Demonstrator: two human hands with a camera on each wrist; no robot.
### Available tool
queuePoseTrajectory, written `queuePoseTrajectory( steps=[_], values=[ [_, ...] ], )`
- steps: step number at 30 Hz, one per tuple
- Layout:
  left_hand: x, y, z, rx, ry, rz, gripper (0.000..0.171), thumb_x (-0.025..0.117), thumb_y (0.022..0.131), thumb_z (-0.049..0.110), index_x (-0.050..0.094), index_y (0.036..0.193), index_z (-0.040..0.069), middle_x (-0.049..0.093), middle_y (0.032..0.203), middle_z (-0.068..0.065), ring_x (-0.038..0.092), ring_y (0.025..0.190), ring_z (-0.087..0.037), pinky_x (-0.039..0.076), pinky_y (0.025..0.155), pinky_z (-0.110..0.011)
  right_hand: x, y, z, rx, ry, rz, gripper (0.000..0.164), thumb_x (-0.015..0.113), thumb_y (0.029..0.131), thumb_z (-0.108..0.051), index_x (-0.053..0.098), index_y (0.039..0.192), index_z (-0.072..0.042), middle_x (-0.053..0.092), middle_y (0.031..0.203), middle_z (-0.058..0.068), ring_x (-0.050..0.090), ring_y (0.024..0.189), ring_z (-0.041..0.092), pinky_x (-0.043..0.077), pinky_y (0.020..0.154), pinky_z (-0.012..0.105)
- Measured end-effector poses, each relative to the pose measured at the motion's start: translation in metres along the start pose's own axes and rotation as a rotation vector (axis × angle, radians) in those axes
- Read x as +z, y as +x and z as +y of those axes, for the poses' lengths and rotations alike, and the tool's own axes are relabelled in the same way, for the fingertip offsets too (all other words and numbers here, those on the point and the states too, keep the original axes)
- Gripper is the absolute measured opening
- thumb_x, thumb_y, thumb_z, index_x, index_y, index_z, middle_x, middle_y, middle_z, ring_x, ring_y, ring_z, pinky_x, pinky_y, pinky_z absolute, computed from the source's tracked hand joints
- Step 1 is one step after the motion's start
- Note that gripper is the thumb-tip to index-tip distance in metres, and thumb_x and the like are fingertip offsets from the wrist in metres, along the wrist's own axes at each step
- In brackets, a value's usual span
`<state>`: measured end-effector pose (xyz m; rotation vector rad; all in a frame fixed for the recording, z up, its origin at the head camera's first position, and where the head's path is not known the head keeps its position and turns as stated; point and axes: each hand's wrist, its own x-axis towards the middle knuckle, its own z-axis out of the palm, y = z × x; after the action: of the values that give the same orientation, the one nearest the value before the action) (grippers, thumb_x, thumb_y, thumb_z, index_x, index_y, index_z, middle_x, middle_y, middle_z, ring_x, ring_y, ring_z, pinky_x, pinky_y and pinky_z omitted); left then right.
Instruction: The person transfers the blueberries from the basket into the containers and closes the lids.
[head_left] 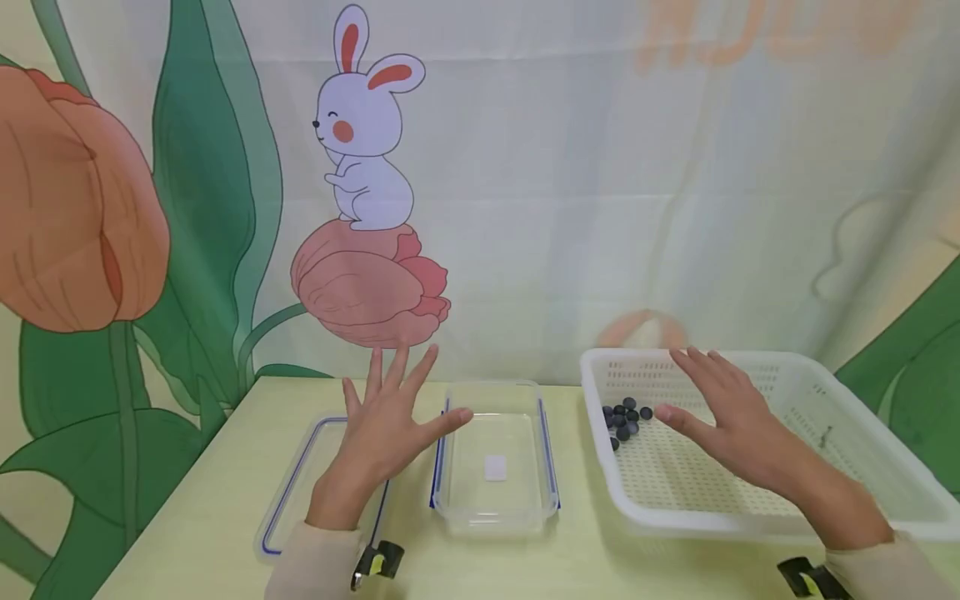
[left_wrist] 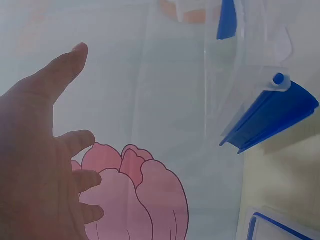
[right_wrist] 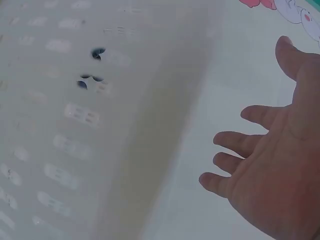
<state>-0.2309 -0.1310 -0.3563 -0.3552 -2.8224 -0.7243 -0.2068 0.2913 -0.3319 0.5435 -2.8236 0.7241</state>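
Observation:
With fingers spread, my left hand [head_left: 385, 425] is held up between a blue-edged lid [head_left: 300, 467] and a clear plastic food container [head_left: 495, 508], touching neither. A blue side latch [left_wrist: 275, 117] of the container hangs folded out in the left wrist view. My right hand [head_left: 738, 421] hovers over a white perforated basket [head_left: 622, 492], its fingers straight and the thumb apart. Inside the basket's left end lie several small dark round pieces, perhaps blueberries [head_left: 624, 417]. Nothing is held in either hand.
A small white rectangle [head_left: 495, 468] shows at the container's bottom. All of it stands on a pale yellow-green table [head_left: 202, 483]. Behind hangs a cloth backdrop [head_left: 510, 183] printed with a rabbit and tulips. The basket fills the table's right side.

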Motion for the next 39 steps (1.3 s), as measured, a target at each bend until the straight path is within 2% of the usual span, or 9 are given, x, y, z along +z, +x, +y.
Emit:
queuePoseTrajectory(
  steps=[4, 10, 12, 15, 20, 27, 31, 35, 39],
  values=[
    [-0.003, 0.0, -0.003, -0.004, -0.064, 0.002, 0.101, 0.066, 0.09, 0.073, 0.024, 0.171, 0.029, 0.002, 0.178, -0.007, -0.011, 0.161, -0.041, -0.011, 0.115, -0.081, -0.007, 0.005, -0.003, 0.005, 0.034, -0.048, 0.085, 0.067, 0.104, -0.043, 0.024, 0.168, -0.006, 0.02, 0.17, 0.03, 0.01, 0.155, 0.056, 0.02, 0.108, 0.087],
    [-0.004, 0.003, -0.007, -0.013, -0.165, 0.005, 0.1, 0.068, 0.091, 0.069, 0.025, 0.171, 0.026, 0.009, 0.177, -0.006, -0.003, 0.162, -0.04, -0.007, 0.119, -0.077, -0.017, 0.013, -0.004, -0.01, 0.045, -0.086, 0.085, 0.071, 0.103, -0.04, 0.028, 0.166, -0.003, 0.025, 0.167, 0.03, 0.023, 0.149, 0.057, 0.03, 0.105, 0.084],
    [-0.003, 0.003, -0.009, -0.014, -0.197, 0.007, 0.1, 0.069, 0.091, 0.068, 0.025, 0.171, 0.025, 0.011, 0.177, -0.005, 0.002, 0.162, -0.039, -0.003, 0.122, -0.075, -0.021, 0.017, -0.005, -0.004, 0.041, -0.094, 0.084, 0.072, 0.102, -0.041, 0.03, 0.165, -0.003, 0.027, 0.166, 0.03, 0.027, 0.147, 0.056, 0.032, 0.104, 0.084],
    [-0.002, 0.003, -0.012, -0.027, -0.252, 0.008, 0.1, 0.072, 0.091, 0.066, 0.026, 0.17, 0.026, 0.014, 0.177, -0.003, 0.011, 0.162, -0.037, 0.011, 0.122, -0.074, -0.025, 0.022, -0.006, 0.002, 0.057, -0.104, 0.08, 0.072, 0.102, -0.04, 0.035, 0.163, -0.003, 0.03, 0.166, 0.03, 0.035, 0.144, 0.056, 0.036, 0.104, 0.082],
    [0.003, 0.003, -0.017, -0.071, -0.353, 0.009, 0.099, 0.076, 0.09, 0.061, 0.029, 0.17, 0.027, 0.023, 0.175, -0.002, 0.022, 0.16, -0.034, 0.027, 0.12, -0.071, -0.03, 0.031, -0.002, -0.016, 0.081, -0.116, 0.072, 0.072, 0.103, -0.037, 0.042, 0.16, -0.004, 0.036, 0.164, 0.028, 0.05, 0.136, 0.053, 0.046, 0.103, 0.074],
    [0.013, 0.004, -0.028, -0.147, -0.477, 0.036, 0.089, 0.081, 0.093, 0.046, 0.036, 0.167, 0.026, 0.038, 0.169, -0.01, 0.037, 0.152, -0.039, 0.041, 0.113, -0.068, -0.028, 0.046, 0.013, -0.068, 0.126, -0.135, 0.06, 0.075, 0.102, -0.029, 0.053, 0.152, -0.004, 0.053, 0.152, 0.026, 0.058, 0.131, 0.05, 0.055, 0.099, 0.064],
    [0.023, 0.006, -0.033, -0.173, -0.501, 0.05, 0.085, 0.082, 0.094, 0.039, 0.039, 0.166, 0.025, 0.043, 0.165, -0.012, 0.047, 0.146, -0.04, 0.051, 0.105, -0.064, -0.022, 0.053, 0.022, -0.06, 0.173, -0.156, 0.055, 0.076, 0.101, -0.026, 0.057, 0.147, -0.002, 0.058, 0.146, 0.025, 0.064, 0.123, 0.048, 0.062, 0.09, 0.05],
    [0.031, 0.006, -0.035, -0.203, -0.512, 0.052, 0.08, 0.083, 0.095, 0.032, 0.044, 0.163, 0.021, 0.053, 0.157, -0.015, 0.056, 0.137, -0.041, 0.056, 0.101, -0.06, -0.016, 0.059, 0.032, -0.055, 0.225, -0.169, 0.048, 0.075, 0.101, -0.021, 0.062, 0.143, -0.001, 0.062, 0.142, 0.024, 0.066, 0.122, 0.044, 0.062, 0.086, 0.034],
    [0.036, 0.007, -0.034, -0.251, -0.526, 0.049, 0.075, 0.083, 0.094, 0.029, 0.049, 0.16, 0.02, 0.06, 0.15, -0.015, 0.062, 0.13, -0.039, 0.059, 0.097, -0.056, -0.01, 0.065, 0.041, -0.051, 0.227, -0.174, 0.043, 0.075, 0.102, -0.021, 0.065, 0.139, -0.002, 0.064, 0.139, 0.022, 0.067, 0.12, 0.041, 0.062, 0.085, 0.033]
  ],
)
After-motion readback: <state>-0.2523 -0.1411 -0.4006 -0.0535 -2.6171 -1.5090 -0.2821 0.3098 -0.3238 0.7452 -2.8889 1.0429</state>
